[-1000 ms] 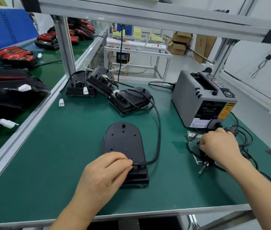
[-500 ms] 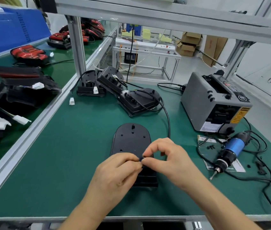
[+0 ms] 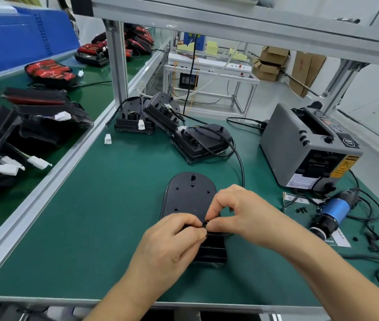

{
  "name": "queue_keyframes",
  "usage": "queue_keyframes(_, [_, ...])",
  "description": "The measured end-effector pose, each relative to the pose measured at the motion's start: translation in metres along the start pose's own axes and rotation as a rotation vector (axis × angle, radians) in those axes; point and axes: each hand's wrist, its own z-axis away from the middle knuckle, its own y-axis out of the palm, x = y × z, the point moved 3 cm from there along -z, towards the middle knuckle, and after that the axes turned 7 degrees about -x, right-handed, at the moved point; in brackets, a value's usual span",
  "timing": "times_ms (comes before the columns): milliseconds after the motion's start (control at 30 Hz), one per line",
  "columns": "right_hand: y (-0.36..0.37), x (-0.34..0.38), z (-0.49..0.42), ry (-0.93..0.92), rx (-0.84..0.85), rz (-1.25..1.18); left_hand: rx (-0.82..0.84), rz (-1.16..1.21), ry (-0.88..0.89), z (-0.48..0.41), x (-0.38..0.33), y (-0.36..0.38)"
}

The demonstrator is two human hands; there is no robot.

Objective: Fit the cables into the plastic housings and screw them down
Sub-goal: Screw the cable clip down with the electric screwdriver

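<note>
A black oval plastic housing [image 3: 189, 198] lies flat on the green mat in front of me. A black cable [image 3: 241, 165] curves from the housings behind down to its right side. My left hand [image 3: 172, 242] rests on the housing's near part, thumb and forefinger pinched at the cable's end. My right hand [image 3: 241, 212] meets it from the right and pinches a small black screw [image 3: 205, 224] between thumb and forefinger. A blue electric screwdriver [image 3: 332, 214] lies on the mat to the right.
Three more black housings [image 3: 197, 144] with white connectors sit at the back. A grey tape dispenser [image 3: 304, 147] stands at the right. Loose screws [image 3: 300, 210] and cords lie around the screwdriver. An aluminium rail [image 3: 44, 188] borders the mat on the left.
My right hand left the screwdriver area and came over to the housing with a small screw, meeting my left hand. The screwdriver now lies free on the mat.
</note>
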Motion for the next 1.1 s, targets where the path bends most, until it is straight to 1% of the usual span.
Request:
queue_keyframes(133, [-0.002, 0.001, -0.009, 0.09, 0.121, -0.106, 0.0, 0.0, 0.013, 0.0, 0.0, 0.0])
queue_keyframes(233, [-0.001, 0.0, -0.01, 0.127, 0.155, -0.218, 0.006, 0.0, 0.013, 0.0, 0.0, 0.001])
queue_keyframes(467, [0.004, -0.004, 0.0, 0.158, 0.057, -0.219, 0.008, 0.008, 0.014, 0.0, 0.001, 0.001])
queue_keyframes(533, [0.005, -0.006, 0.001, 0.162, 0.056, -0.237, 0.01, 0.008, 0.013, 0.0, 0.001, 0.001])
queue_keyframes(633, [0.005, -0.006, -0.002, 0.176, 0.119, -0.292, 0.014, 0.001, 0.015, 0.0, 0.001, 0.001])
queue_keyframes(833, [0.002, -0.005, -0.014, 0.22, 0.299, -0.347, 0.01, 0.005, 0.006, 0.0, 0.0, 0.0])
queue_keyframes(933, [0.002, -0.004, -0.02, 0.265, 0.377, -0.314, 0.013, 0.01, 0.006, 0.0, 0.0, 0.0])
queue_keyframes(1033, [0.001, 0.001, -0.026, 0.266, 0.455, -0.233, 0.014, 0.005, 0.014, 0.0, -0.001, 0.0])
queue_keyframes(1100, [0.0, 0.003, -0.028, 0.264, 0.483, -0.22, 0.013, 0.003, 0.012, 0.0, -0.001, 0.0])
